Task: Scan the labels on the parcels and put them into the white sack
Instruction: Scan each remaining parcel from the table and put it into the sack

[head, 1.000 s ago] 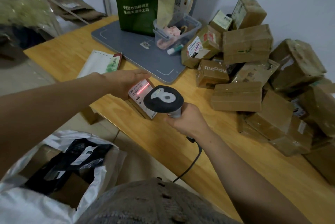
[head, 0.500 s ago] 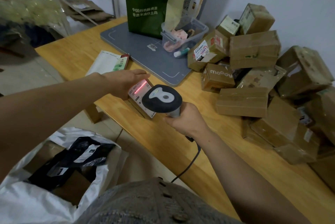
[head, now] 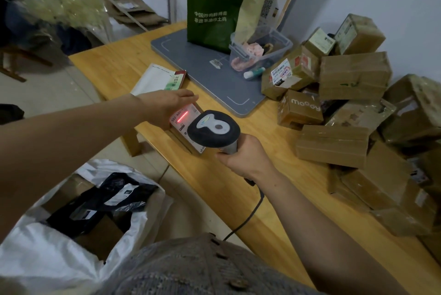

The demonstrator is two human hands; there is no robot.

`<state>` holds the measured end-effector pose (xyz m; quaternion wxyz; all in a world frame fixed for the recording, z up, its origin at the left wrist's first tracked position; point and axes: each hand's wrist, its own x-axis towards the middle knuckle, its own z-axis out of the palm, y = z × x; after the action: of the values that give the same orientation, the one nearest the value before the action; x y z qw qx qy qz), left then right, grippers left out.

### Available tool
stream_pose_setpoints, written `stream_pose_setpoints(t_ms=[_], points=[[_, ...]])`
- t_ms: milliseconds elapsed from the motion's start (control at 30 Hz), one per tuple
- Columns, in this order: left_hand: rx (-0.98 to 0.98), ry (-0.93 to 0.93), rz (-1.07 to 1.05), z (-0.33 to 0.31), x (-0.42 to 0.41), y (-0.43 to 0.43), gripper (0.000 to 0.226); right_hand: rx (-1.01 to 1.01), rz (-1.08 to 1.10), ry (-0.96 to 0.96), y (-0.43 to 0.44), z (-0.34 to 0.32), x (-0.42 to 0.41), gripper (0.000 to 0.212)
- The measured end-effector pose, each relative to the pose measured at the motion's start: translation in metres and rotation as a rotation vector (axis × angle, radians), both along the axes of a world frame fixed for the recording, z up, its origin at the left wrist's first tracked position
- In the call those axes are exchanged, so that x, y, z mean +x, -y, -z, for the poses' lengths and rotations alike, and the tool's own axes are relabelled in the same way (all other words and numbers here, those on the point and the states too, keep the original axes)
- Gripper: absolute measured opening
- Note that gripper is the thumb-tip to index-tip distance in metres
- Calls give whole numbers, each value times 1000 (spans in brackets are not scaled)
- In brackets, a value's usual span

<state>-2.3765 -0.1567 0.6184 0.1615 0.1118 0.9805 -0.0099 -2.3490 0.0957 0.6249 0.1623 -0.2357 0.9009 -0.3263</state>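
red scan line [head: 183, 117] still lies on the parcel [head: 193, 144] label [head: 177, 125]; little has moved. left hand [head: 167, 108], fingers straight, steadies the parcel at the table [head: 274, 199] edge. right hand [head: 245, 157] grips the scanner [head: 213, 129]. sack [head: 47, 259] likely comes next.

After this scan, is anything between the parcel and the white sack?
Nothing visible. The parcel lies at the table edge under the left hand; the white sack stands open on the floor beside that edge, already holding black bags and boxes.
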Motion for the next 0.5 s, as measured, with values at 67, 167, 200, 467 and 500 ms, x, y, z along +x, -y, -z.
stream_pose_setpoints(t_ms=[67, 167, 200, 467, 500], points=[[17, 1, -13, 1, 4, 5, 107, -10, -12, 14, 4, 1, 0, 23], [61, -33, -65, 4, 15, 15, 106, -81, -12, 84, 11, 4, 1, 32], [82, -55, -107, 5, 21, 20, 105, -109, 4, 124, 13, 5, 1, 32], [531, -147, -847, 61, 131, 85, 81, -173, 105, 439, 51, 25, 8, 21], [617, -176, -960, 73, 147, 89, 77, -167, 99, 462, 59, 28, 11, 22]])
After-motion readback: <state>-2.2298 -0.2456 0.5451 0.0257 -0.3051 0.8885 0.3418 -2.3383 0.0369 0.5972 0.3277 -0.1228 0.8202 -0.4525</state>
